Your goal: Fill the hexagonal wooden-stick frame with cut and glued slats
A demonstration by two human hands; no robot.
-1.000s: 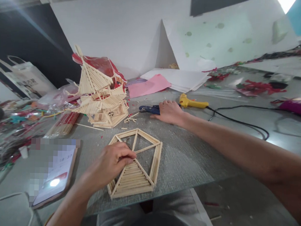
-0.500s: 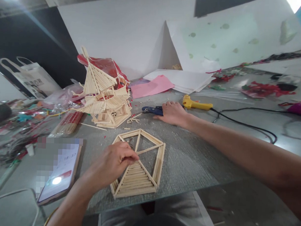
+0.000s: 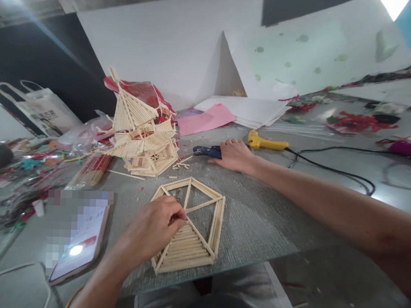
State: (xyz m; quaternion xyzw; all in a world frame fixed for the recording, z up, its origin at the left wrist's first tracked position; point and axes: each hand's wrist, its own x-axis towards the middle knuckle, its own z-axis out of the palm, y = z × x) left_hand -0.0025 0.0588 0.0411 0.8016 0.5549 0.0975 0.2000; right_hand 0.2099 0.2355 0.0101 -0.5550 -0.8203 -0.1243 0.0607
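A hexagonal frame of thin wooden sticks [image 3: 216,222] lies flat near the table's front edge, its front triangle filled with sticks. Over its centre, my left hand [image 3: 164,222] is closed in a pinch; whatever is between its fingertips is too small to make out. Farther back, my right hand [image 3: 235,155] rests on the handles of dark blue pliers [image 3: 205,151], fingers wrapped over them. Just right of that hand lies a yellow glue gun [image 3: 268,143].
A stick-built pagoda model [image 3: 142,134] stands at the back left, with short stick pieces [image 3: 182,165] beside it. A phone [image 3: 83,239] lies at the left. Pink paper [image 3: 206,120] and white sheets [image 3: 244,109] are behind. A black cable [image 3: 333,165] runs right.
The camera view has shifted slightly. My left hand stays pinched over the frame's centre and my right hand stays on the pliers.
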